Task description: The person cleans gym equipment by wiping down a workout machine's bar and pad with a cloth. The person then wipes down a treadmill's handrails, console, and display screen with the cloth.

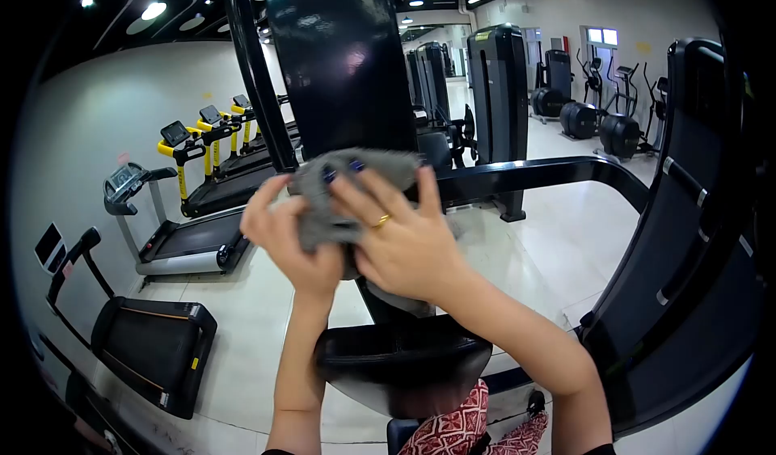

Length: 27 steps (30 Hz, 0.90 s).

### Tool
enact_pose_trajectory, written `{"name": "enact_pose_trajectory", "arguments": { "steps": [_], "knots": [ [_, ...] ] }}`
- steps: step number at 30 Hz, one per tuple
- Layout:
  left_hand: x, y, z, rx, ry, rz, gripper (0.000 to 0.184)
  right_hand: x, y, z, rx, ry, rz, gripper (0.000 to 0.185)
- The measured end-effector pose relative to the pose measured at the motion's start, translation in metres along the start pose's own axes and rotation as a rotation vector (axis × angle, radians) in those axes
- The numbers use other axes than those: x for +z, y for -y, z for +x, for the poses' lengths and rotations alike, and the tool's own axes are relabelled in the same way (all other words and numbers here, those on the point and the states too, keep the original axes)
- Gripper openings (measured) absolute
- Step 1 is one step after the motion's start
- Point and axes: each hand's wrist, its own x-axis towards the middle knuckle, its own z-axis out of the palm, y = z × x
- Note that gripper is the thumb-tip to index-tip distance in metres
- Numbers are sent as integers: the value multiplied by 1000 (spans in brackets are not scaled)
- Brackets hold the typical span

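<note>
Bare forearms (517, 322) are flanking a black pad (396, 348). The right hand (411, 243) is lying with fingers spread over a gray cloth (319, 219); the left hand (283, 235) is resting, fingers bent, against the cloth's left side, and whether it is gripping cannot be told. The cloth is sitting before a tall black panel (339, 59); treadmills (198, 243) are standing beyond, at left.

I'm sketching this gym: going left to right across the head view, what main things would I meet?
Black treadmill → left hand → right hand → weight tower → ellipticals.
</note>
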Motion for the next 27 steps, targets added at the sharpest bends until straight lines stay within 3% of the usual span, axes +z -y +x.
{"name": "enact_pose_trajectory", "arguments": {
  "steps": [1,5,7,9,10,11,13,15,17,21,23,25,27],
  "knots": [
    [3,3,-4,-137,-81,-19,27,3,2,1,-61,20,15,46],
    [9,17,-16,-341,-269,-3,35,13,4,-1,-103,45,47,44],
    [7,14,-14,-300,-265,-1,34,14,3,1,-57,-9,9,43],
    [1,4,-11,-276,-47,-279,33,11,3,4,68,-47,20,42],
    [3,4,-7,-170,51,-344,28,7,1,4,99,-48,-41,38],
    [1,-1,-8,-215,129,-346,26,5,0,2,134,6,-65,33],
    [-1,-2,-6,-73,192,-346,27,7,0,3,172,-94,-88,32],
    [-4,-4,-3,-15,227,-317,35,7,0,1,191,-10,-109,38],
    [-4,-8,-1,156,205,-146,39,12,0,0,282,-144,-97,46],
    [-2,-3,-1,163,261,-104,49,11,-3,1,348,-165,-171,52],
    [4,5,-7,104,275,-62,55,8,-2,1,343,-137,-165,51],
    [7,9,-12,-66,242,-97,51,6,-1,1,167,-21,-86,49],
    [15,18,-22,-326,208,-408,45,11,1,2,62,-65,8,49]
  ]
}}
